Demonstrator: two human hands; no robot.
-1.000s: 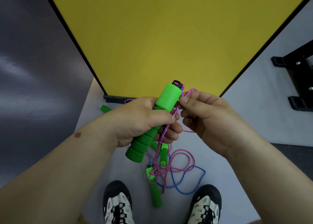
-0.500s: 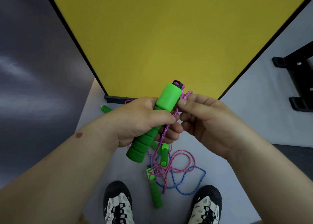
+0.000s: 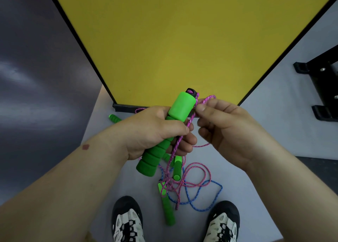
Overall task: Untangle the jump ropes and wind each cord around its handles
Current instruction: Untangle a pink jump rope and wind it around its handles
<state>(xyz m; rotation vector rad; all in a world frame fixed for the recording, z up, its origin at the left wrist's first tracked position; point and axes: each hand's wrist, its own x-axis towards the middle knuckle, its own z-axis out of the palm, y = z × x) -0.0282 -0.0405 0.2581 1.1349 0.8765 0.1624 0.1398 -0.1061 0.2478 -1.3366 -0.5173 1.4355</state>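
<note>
a green foam handle is gripped upright in the left hand, so its pink cord can be fed. a cord loop is pinched by the right hand beside the handle's cap, probably for winding. the tangle lies on the floor. no writing is legible.

Below the left hand it's a mess: pink cord, blue cord and loose green handles on the floor. Right of the right hand, bare floor until the black stand.
</note>
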